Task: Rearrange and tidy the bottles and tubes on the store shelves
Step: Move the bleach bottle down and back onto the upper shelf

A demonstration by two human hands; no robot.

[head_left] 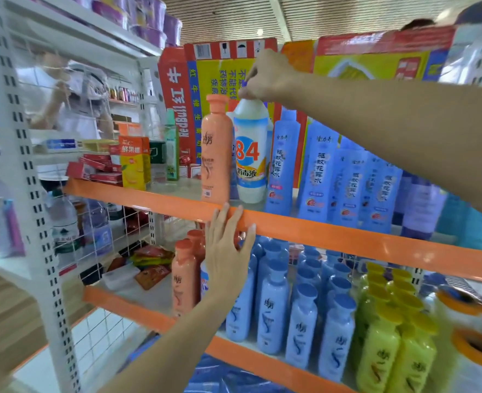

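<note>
My right hand [268,76] reaches in from the right and pinches the cap of a white "84" disinfectant bottle [249,154] that stands on the upper shelf. An orange bottle [215,150] stands just left of it, touching. Blue flat bottles [319,171] line up to its right. My left hand [228,251] lies flat with fingers spread against the orange front edge of the upper shelf [347,241], holding nothing. On the lower shelf stand orange bottles [184,276], blue bottles [274,310] and yellow-green bottles [384,347].
Red and yellow cartons [220,69] stand behind the upper-shelf bottles. Small boxes [132,163] sit at the shelf's left end. A white perforated upright [27,171] and wire mesh bound the left side. Tape rolls [475,350] sit at lower right. A person stands beyond the shelf on the left.
</note>
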